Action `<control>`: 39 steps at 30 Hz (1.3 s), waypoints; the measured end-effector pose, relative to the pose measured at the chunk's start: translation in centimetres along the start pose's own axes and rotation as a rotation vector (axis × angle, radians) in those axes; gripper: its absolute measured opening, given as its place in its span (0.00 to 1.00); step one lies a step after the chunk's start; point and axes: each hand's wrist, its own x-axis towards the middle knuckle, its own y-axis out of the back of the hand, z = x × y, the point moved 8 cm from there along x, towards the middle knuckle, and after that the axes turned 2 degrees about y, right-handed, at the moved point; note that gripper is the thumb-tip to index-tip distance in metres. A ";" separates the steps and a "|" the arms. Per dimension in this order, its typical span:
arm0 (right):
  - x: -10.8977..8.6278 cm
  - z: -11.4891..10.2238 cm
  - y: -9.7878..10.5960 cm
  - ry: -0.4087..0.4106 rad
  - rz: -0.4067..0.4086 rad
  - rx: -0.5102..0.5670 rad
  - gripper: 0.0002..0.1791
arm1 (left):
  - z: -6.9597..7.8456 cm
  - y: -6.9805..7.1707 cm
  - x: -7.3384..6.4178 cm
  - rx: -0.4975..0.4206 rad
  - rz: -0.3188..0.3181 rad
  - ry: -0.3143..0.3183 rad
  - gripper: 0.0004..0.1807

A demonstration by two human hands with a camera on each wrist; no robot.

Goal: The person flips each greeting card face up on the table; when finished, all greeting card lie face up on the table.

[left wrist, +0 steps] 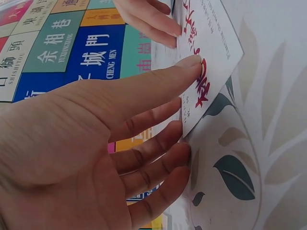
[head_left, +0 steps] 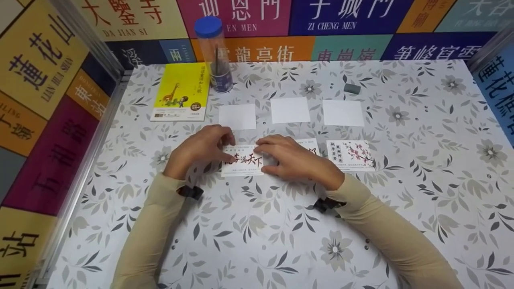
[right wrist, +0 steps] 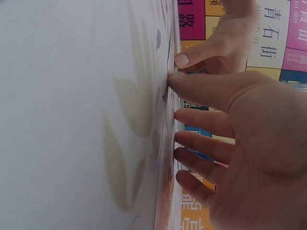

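A white card with red Chinese characters lies on the table before me. My left hand is at its left end; in the left wrist view the thumb rests on the card's face, with the other fingers loosely spread along its edge. My right hand touches the card's right side with its fingertips, its fingers spread and nearly straight in the right wrist view. Partly hidden under that hand is a second printed card. To its right lies a card with pink blossoms.
Behind the printed cards lie three blank white cards, left, middle and right. A yellow book and a clear canister with a blue lid are at the back left. A small dark grey block lies at the back right.
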 end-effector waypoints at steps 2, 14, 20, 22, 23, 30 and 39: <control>0.2 0.1 0.0 0.000 -0.003 -0.002 0.31 | -0.3 0.0 0.0 -0.002 0.004 0.003 0.23; -2.5 4.0 4.5 -0.018 0.112 0.078 0.35 | 1.7 0.2 0.6 -0.017 0.087 -0.038 0.20; -7.3 11.8 8.5 -0.175 0.245 0.162 0.31 | 5.2 -1.0 2.5 -0.026 0.105 -0.128 0.22; -8.8 14.1 9.5 -0.222 0.299 0.175 0.30 | 6.7 -1.2 3.4 -0.025 0.103 -0.163 0.22; -9.5 15.2 10.0 -0.245 0.325 0.179 0.30 | 7.6 -1.3 4.0 -0.027 0.102 -0.180 0.22; -12.9 19.8 10.8 -0.391 0.369 0.142 0.31 | 13.5 -2.6 7.8 0.034 0.134 -0.251 0.25; -13.4 20.3 11.0 -0.419 0.353 0.137 0.32 | 18.5 -5.0 12.4 0.128 0.164 -0.217 0.25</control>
